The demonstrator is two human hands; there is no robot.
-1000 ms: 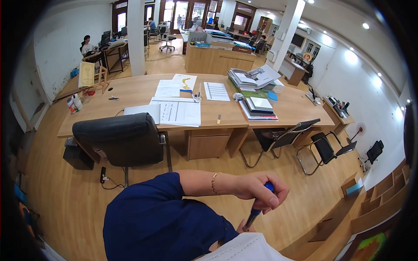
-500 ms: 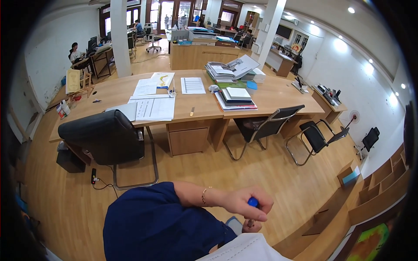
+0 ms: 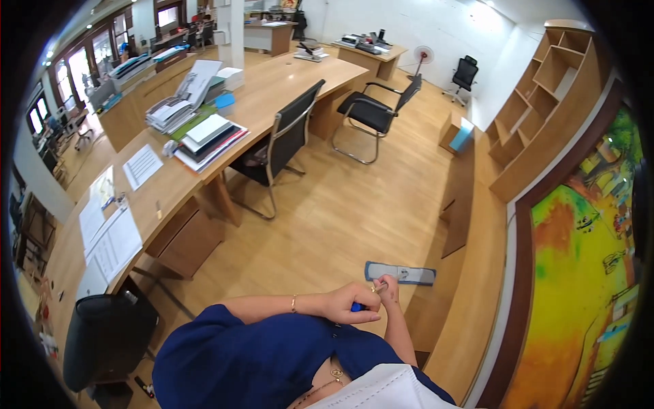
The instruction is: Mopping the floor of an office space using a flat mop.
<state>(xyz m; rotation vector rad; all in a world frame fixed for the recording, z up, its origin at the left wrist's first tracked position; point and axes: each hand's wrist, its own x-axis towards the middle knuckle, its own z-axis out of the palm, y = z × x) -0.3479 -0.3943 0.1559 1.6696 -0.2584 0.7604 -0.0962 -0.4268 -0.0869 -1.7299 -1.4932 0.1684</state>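
Note:
A flat mop is in both my hands, its pole foreshortened. My left hand (image 3: 349, 303) is closed round the top end, where a blue cap (image 3: 357, 307) shows between thumb and fingers. Just beyond it, my right hand (image 3: 388, 290) grips the pole lower down. The mop head (image 3: 415, 275), a grey pad with a blue border, lies flat on the wooden floor past my hands. Its right end is close to the base of the wooden cabinet. Most of the pole is hidden by my hands.
A long desk (image 3: 272, 80) with papers, books and folders runs along the left. Black chairs (image 3: 286, 133) stand beside it, one (image 3: 379, 109) farther out. At right are a low wooden cabinet (image 3: 470, 225), shelves (image 3: 538, 102) and a colourful painting (image 3: 565, 286). A fan (image 3: 422, 58) stands far back.
My view has swung right, toward the cabinet and painting. The mop head, mostly hidden before, now shows on the floor. Both hands still hold the mop, and the right forearm has come into view.

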